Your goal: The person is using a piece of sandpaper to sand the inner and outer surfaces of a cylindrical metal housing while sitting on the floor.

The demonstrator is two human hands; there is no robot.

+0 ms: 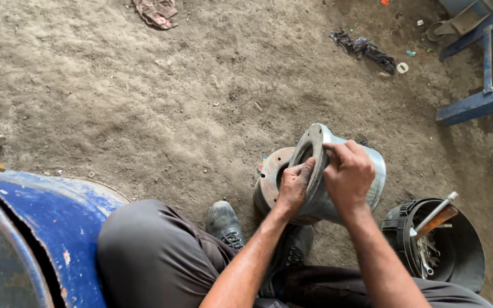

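A grey metal housing (372, 165), bell-shaped with a round flange, lies tilted on a rusty round drum (270, 177) on the dirt floor. My left hand (295, 185) presses its fingers against the flange's lower rim. My right hand (349, 174) is curled over the flange's upper edge and the housing's body, gripping it. The flange has a central hole and small bolt holes. My legs in dark trousers and a black boot (223, 222) sit just in front of it.
A black bucket (463, 251) with wrenches and a wooden-handled tool stands at the right. A blue drum (47, 228) fills the lower left. Blue metal frame beams (480, 102) cross the upper right. Rags (156, 12) and scrap (366, 50) lie on the dirt.
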